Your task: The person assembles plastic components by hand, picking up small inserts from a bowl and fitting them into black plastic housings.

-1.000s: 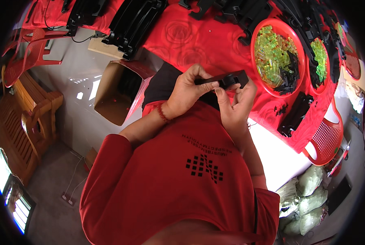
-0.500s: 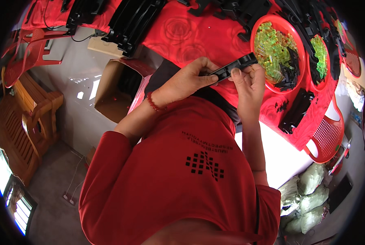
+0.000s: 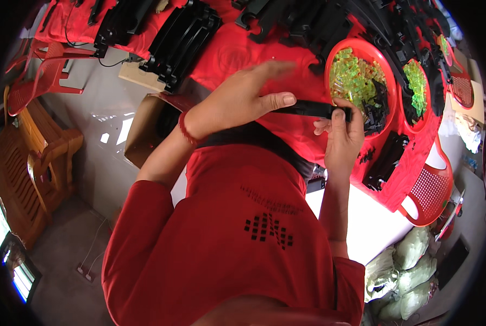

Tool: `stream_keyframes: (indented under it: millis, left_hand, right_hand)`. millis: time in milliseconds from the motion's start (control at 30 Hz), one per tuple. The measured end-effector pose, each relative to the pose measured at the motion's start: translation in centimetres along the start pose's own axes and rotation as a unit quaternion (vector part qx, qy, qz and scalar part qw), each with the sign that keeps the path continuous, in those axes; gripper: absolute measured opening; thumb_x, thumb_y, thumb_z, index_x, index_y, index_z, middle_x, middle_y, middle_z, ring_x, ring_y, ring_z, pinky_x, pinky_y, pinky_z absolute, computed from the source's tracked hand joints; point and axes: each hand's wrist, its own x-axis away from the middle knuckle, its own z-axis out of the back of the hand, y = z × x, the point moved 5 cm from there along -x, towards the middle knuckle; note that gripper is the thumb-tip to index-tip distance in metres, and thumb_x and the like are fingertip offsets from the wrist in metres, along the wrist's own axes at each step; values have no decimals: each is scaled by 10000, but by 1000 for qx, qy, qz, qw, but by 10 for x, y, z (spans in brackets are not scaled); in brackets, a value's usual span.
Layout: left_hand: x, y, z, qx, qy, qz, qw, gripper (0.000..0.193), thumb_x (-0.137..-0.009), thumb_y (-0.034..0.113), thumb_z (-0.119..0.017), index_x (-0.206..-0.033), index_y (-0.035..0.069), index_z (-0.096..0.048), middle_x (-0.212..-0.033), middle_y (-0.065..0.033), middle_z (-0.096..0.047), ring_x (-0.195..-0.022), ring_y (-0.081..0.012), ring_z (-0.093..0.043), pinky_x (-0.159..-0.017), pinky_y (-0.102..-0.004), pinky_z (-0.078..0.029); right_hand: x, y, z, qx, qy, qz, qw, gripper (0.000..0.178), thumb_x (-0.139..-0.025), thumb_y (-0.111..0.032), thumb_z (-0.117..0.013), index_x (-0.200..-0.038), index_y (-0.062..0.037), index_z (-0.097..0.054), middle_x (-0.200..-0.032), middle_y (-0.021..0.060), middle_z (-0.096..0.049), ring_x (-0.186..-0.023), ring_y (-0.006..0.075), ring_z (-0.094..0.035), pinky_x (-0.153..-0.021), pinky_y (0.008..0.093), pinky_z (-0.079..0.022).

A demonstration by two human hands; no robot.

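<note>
A long black plastic part [image 3: 312,109] lies level in front of my body, over the near edge of the red-covered table. Its right end is pinched between the thumb and fingers of my right hand [image 3: 342,136]. My left hand [image 3: 237,100] is open, its fingers stretched out and blurred by motion. The left thumb points along the part and its tip overlaps the part's left end; whether it touches I cannot tell. Just beyond my right hand sits a red basin [image 3: 393,89] holding yellow-green clear pieces [image 3: 354,73] and small black pieces [image 3: 377,106].
Long black plastic parts [image 3: 180,41] are stacked on the red tablecloth [image 3: 226,54], with more along the far side. A second basin [image 3: 415,126] stands to the right, near a single black part [image 3: 387,163]. A cardboard box [image 3: 139,127] is left of me; a red chair [image 3: 430,190] is at the right.
My left hand has let go of the black part's left side and spread its fingers. The right hand has come slightly nearer, turning the part to lie level with another face up.
</note>
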Motion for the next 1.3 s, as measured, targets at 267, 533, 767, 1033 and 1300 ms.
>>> stream_keyframes:
  millis: [267,533,767,1033,1300]
  left_hand:
    - [38,-15,-34,361,258,175,879,367,-929,94,-671,-1206,-5,-453,-1145,-117,-581,-1035,-199,-605,-878,-336,-504]
    - [-1,-9,-61,543,190,128,808,209,-1029,188,-475,-1166,30,-494,-1132,-147,-622,-1053,-264,-640,-938,-405,-523]
    - [2,1,-42,284,202,63,935,342,-1073,259,-427,-1300,15,-504,-1034,-17,-601,-837,-79,-560,-745,-235,-469]
    - [13,-1,-48,123,172,4,977,306,-1001,89,-546,-1293,1,-574,-921,-55,-581,-807,-133,-561,-752,-279,-475]
    - [27,-9,-55,178,130,62,973,269,-950,86,-642,-1203,-5,-634,-959,-84,-684,-841,-117,-643,-751,-257,-519]
  right_hand:
    - [3,-3,1,-67,83,117,987,249,-1037,-149,-495,-1200,27,-424,-922,184,-658,-759,230,-694,-698,336,-585]
    - [31,21,-29,12,23,130,991,343,-964,6,-569,-1242,-2,-368,-1091,170,-600,-912,239,-685,-844,336,-561]
    - [35,1,-51,324,-173,249,896,405,-923,34,-544,-1316,25,-443,-1242,174,-531,-1078,263,-609,-918,362,-497]
    - [-7,-46,-42,72,-34,217,973,431,-1043,-135,-449,-1418,58,-358,-1154,148,-569,-986,177,-611,-895,284,-474]
    - [-15,-41,-48,122,-17,186,975,430,-1087,-275,-347,-1370,40,-424,-1131,181,-612,-1003,225,-653,-919,346,-509]
